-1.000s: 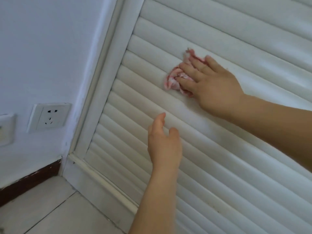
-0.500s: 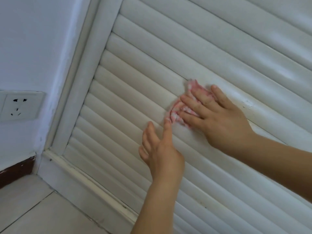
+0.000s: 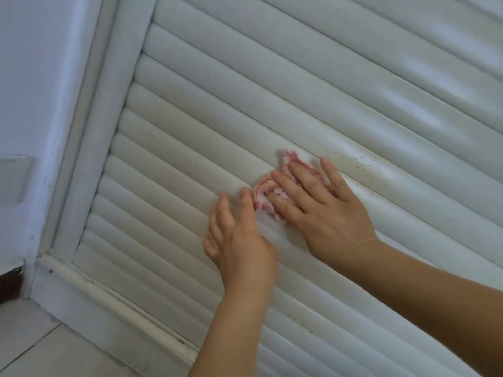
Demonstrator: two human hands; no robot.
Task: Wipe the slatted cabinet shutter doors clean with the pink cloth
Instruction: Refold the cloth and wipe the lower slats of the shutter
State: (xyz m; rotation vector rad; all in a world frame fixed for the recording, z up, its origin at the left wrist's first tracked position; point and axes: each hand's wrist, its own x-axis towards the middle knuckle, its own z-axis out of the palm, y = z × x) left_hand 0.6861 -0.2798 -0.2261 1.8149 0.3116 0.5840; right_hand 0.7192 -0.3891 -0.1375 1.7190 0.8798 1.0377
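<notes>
The white slatted shutter door (image 3: 313,91) fills most of the view, its slats running diagonally. My right hand (image 3: 324,210) lies flat on it with straight fingers, pressing a crumpled pink cloth (image 3: 265,195) against a slat; most of the cloth is hidden under the fingers. My left hand (image 3: 236,240) is just to the lower left, fingers straight, its fingertips against the slats and almost touching the cloth's edge. It holds nothing. A yellowish stained, chipped patch (image 3: 362,164) shows on the slat to the right of the cloth.
The door's white frame (image 3: 92,148) runs down the left and along the bottom rail (image 3: 122,303). A white wall (image 3: 35,77) with a socket plate (image 3: 13,178) stands at the left. Pale floor tiles (image 3: 40,346) lie below. Dark specks dot the lower slats (image 3: 296,317).
My right hand slid the cloth down and rightward along the slats, away from the frame. My left hand rose until its fingertips reached beside the cloth. The view shifted, so the socket moved leftward.
</notes>
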